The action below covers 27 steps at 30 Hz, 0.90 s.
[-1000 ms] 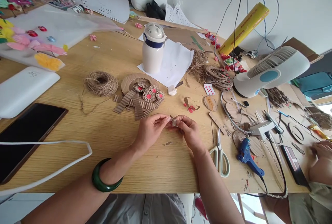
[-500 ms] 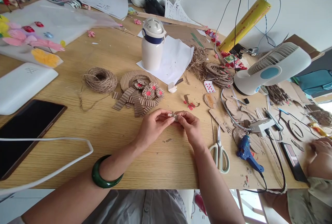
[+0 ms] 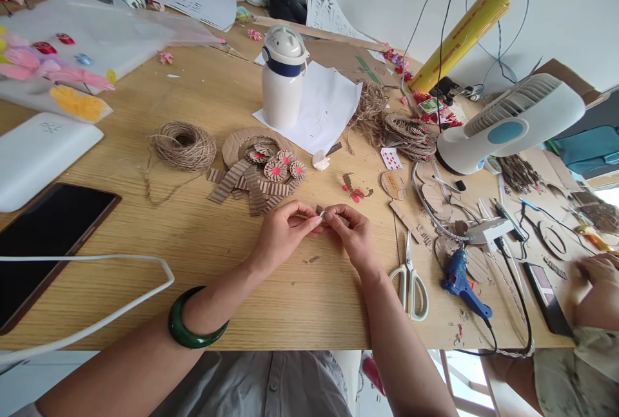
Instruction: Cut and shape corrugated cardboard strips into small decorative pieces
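Observation:
My left hand [image 3: 286,234] and my right hand [image 3: 349,230] meet over the table, fingertips nearly touching. Both are closed in a pinch on a small pale-brown strip [image 3: 320,209], probably cardboard, mostly hidden by the fingers. Just beyond them lies a cardboard wreath [image 3: 232,148] with corrugated strips and rolled cardboard flowers [image 3: 276,170] with red centres. A few cardboard scraps [image 3: 314,259] rest on the wood below my hands. Right of my right hand are white-handled scissors [image 3: 410,285], blades pointing away, and a blue glue gun [image 3: 459,278].
A coil of twine [image 3: 184,146] is left of the wreath. A white bottle [image 3: 283,85] stands on paper behind it. A phone [image 3: 53,243] and white cable [image 3: 120,259] lie left. A fan [image 3: 507,124] stands right. Another person's hand [image 3: 597,281] rests at the right edge.
My fingertips have closed further around the small strip, so less of it shows. Both hands stay in nearly the same place, and the view has shifted slightly.

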### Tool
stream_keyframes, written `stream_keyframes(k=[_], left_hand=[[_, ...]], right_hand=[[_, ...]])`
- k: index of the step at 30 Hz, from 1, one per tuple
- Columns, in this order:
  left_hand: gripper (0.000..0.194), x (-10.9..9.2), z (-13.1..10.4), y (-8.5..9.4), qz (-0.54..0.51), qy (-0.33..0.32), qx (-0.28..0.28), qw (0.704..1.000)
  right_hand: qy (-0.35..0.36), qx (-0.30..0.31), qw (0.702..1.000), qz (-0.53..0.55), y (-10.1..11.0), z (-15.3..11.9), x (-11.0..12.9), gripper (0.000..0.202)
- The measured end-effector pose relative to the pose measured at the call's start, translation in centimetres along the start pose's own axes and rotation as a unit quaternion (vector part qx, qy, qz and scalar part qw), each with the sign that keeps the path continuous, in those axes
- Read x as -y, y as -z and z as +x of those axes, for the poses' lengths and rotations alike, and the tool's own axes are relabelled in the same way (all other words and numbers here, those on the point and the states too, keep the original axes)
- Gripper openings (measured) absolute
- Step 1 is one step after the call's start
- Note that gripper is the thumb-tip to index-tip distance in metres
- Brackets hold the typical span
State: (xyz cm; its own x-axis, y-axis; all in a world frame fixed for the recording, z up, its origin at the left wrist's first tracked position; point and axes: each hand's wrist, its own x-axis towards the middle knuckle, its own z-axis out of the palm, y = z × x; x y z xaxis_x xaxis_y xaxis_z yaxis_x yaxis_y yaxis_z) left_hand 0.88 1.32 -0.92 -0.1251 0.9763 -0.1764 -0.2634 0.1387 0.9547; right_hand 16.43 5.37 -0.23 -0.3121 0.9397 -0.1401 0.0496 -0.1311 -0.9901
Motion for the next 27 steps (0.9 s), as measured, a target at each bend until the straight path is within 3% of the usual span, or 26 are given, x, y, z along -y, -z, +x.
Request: stream_keyframes(k=[11, 17, 21, 27], left_hand=[[0.018, -0.2, 0.0, 0.2, 0.077, -0.044, 0.006, 0.996], [0.024, -0.6, -0.1, 0.1, 0.042, -0.019, -0.002, 0.999], [0.027, -0.6, -0.2, 0.1, 0.057, -0.019, 0.030, 0.998], [0.013, 0.4, 0.2, 0.4, 0.116, -0.095, 0.030, 0.988]], right_hand=[[-0.020, -0.007, 0.999, 0.043, -0.2, -0.1, 0.3, 0.030], [-0.019, -0.019, 0.999, 0.039, -0.2, -0.1, 0.3, 0.031], [-0.010, -0.010, 0.999, 0.030, -0.1, 0.0, 0.4, 0.027], [-0.006, 0.002, 1.000, 0.011, -0.2, -0.1, 0.6, 0.025]])
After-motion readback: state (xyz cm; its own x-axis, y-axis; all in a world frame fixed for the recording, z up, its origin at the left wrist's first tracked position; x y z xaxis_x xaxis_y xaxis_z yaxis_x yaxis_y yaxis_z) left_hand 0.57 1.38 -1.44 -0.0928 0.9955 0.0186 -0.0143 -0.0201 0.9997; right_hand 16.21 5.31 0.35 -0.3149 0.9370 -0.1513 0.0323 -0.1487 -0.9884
